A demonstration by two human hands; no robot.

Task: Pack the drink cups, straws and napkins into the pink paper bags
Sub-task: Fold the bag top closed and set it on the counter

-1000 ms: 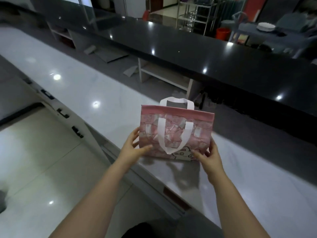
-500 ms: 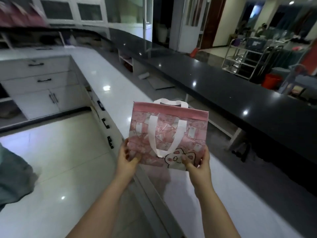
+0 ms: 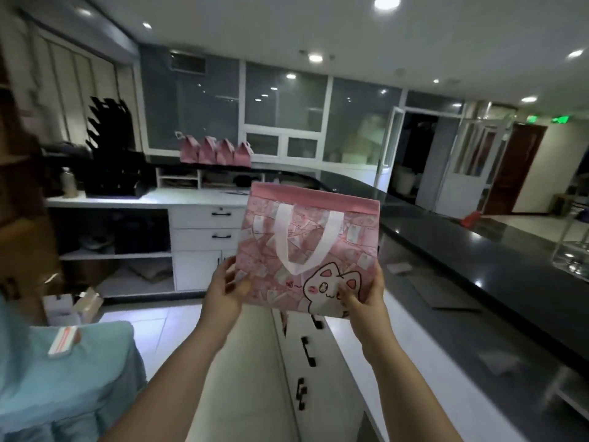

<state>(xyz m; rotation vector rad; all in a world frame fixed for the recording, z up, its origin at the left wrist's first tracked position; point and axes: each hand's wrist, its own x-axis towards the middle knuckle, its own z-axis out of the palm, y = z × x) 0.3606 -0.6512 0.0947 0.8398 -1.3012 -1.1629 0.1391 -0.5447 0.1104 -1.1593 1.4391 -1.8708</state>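
Out front, left hand (image 3: 223, 290) and right hand (image 3: 366, 296) pinch one pink bag (image 3: 322, 237); four bags (image 3: 215, 152) stand behind.

Interior lighting is dim overall. Recessed ceiling lights (image 3: 386, 1) supply the illumination and are overexposed to white discs. They repeat as small glare spots on the glass partition (image 3: 287, 100) and on the glossy black counter (image 3: 478, 247). The pink bag (image 3: 310, 247) at centre is reasonably sharp. The left edge is smeared, probably by motion blur, and straight lines bow toward the frame borders.
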